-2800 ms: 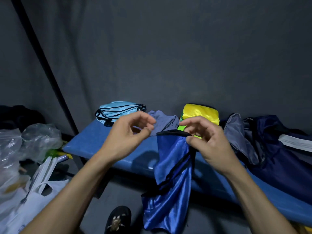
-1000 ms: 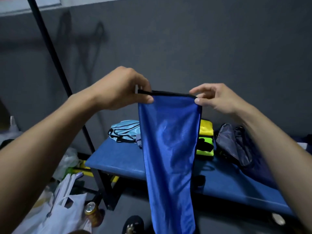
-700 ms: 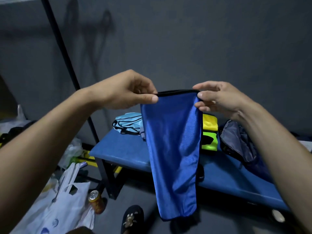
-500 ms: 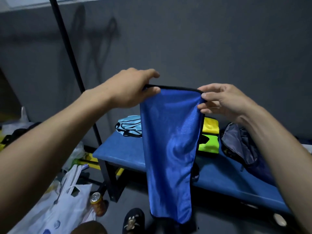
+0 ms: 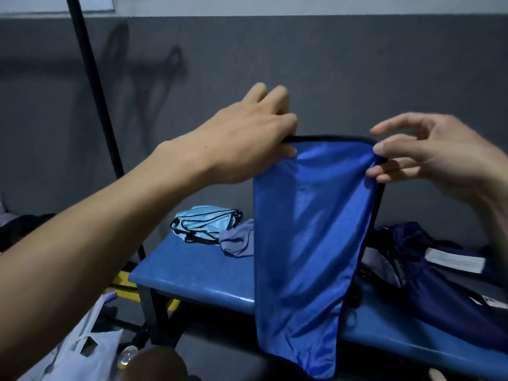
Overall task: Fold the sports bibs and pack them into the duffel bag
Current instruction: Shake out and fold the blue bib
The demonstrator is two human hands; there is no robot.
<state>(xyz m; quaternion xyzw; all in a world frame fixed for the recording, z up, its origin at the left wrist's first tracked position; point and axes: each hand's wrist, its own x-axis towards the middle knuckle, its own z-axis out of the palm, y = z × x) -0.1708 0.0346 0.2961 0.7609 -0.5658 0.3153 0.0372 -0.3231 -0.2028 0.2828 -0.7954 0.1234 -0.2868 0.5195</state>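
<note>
A shiny royal-blue bib [image 5: 308, 237] with black trim hangs folded lengthwise in front of me. My left hand [image 5: 247, 141] pinches its top left corner between thumb and fingers, the other fingers stretched forward. My right hand [image 5: 428, 152] pinches the top right corner with thumb and index finger, the rest loosely spread. On the blue bench [image 5: 198, 273] behind lie a light-blue bib [image 5: 204, 222] and a grey-purple bib [image 5: 237, 239]. A dark navy duffel bag [image 5: 428, 273] lies open at the bench's right. The hanging bib hides whatever lies behind it.
A black pole [image 5: 93, 86] rises at the left against the grey wall. A white plastic bag [image 5: 79, 350] and a can [image 5: 127, 354] sit on the floor at lower left. Yellow bars [image 5: 123, 284] show under the bench's left end.
Both hands have raised the blue bib and spread its top edge wider. My left fingers have stretched out over the corner. The camera has tilted up and shifted left.
</note>
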